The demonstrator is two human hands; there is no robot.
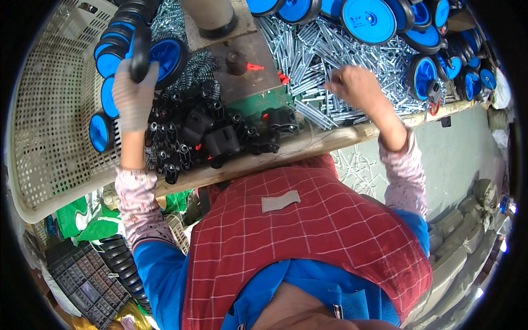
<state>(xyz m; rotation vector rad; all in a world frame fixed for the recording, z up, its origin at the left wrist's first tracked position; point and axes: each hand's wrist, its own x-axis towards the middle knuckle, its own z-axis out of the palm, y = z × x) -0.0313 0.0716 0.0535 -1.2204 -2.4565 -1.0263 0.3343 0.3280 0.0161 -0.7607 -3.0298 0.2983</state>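
My left hand point(133, 104), in a pale glove, is closed on a wheel point(141, 52) with a black tyre, held edge-on above the side of a white crate. Right behind it sits another blue-hubbed wheel point(168, 58). My bare right hand point(356, 91) hovers over a heap of shiny metal pins point(313, 66), its fingers curled together. Whatever lies in those fingers, if anything, is hidden. Between my hands, black plastic caster housings point(223, 144), some with red tabs, crowd the bench edge. Small metal springs point(201, 71) are piled behind them.
The perforated white crate point(60, 137) holds a row of wheels at left. A metal press block point(242, 63) with a thick post stands mid-bench. More blue wheels point(368, 21) lie behind the pins and at right. The wooden bench edge point(308, 146) runs before me.
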